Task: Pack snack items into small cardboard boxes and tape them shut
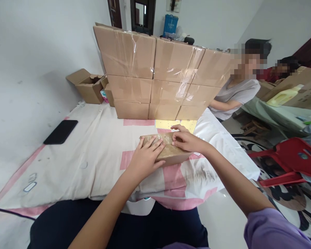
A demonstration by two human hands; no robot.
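A small taped cardboard box point(171, 152) lies on a white and pink cloth point(93, 155) in front of me. My left hand point(145, 157) lies flat on the box's top and near side, fingers stretched out. My right hand point(187, 140) rests on the far right of the box top, its fingers curled and pressing on the shiny tape. Neither hand lifts the box.
A stack of taped cardboard boxes point(160, 74) stands behind the small box. Open boxes point(89, 86) sit at the back left. A black flat object point(61, 131) lies on the left. A seated person point(236, 90) is at the right. A red plastic chair point(290, 162) lies tipped at the right.
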